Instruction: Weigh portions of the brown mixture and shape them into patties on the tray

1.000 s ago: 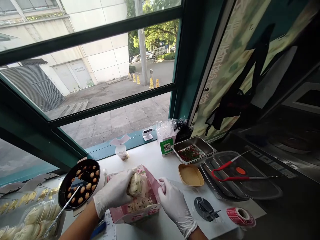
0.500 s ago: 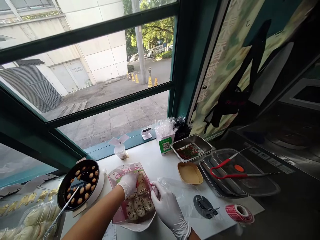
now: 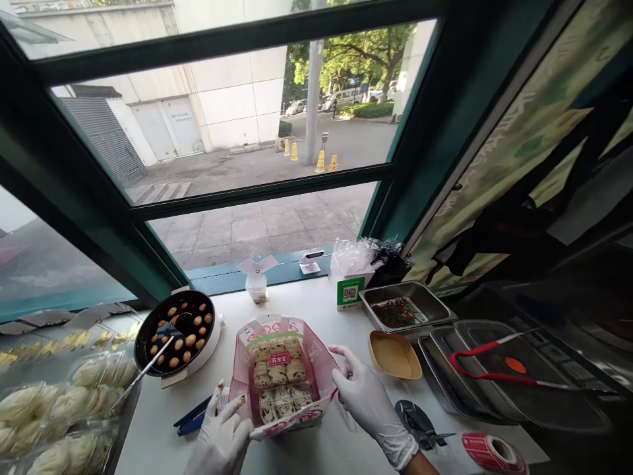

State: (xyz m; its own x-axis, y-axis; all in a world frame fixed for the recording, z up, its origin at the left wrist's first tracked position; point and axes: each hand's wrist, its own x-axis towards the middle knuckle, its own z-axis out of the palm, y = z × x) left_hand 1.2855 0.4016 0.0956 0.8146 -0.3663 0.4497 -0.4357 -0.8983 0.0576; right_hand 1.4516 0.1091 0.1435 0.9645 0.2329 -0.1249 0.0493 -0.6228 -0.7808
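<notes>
A pink-and-white cardboard box (image 3: 322, 359) stands open-topped on the counter in front of me. Inside lie clear plastic packs of dark-flecked steamed rolls (image 3: 287, 402); the farther pack carries a red label (image 3: 279, 358). My right hand (image 3: 368, 399), in a white glove, grips the box's right side wall, with thumb and fingers at its edge. By the box's front left corner is my left hand (image 3: 220, 435), also gloved, fingers apart and brown smears on the fingertips. Its inner fingers reach the box's edge; whether they press on it I cannot tell.
To the left are a pan of eggs in dark liquid (image 3: 185, 333), packed buns (image 3: 62, 406) and a blue-handled tool (image 3: 190, 419). On the right stand a brown paper bowl (image 3: 394, 355), a metal tray (image 3: 435, 307), red tongs (image 3: 475, 376) and a label roll (image 3: 494, 454). A window rises behind.
My left hand has come out of the box to its front left corner, uncovering the red label. My right hand stays at the right wall. The view has shifted left.
</notes>
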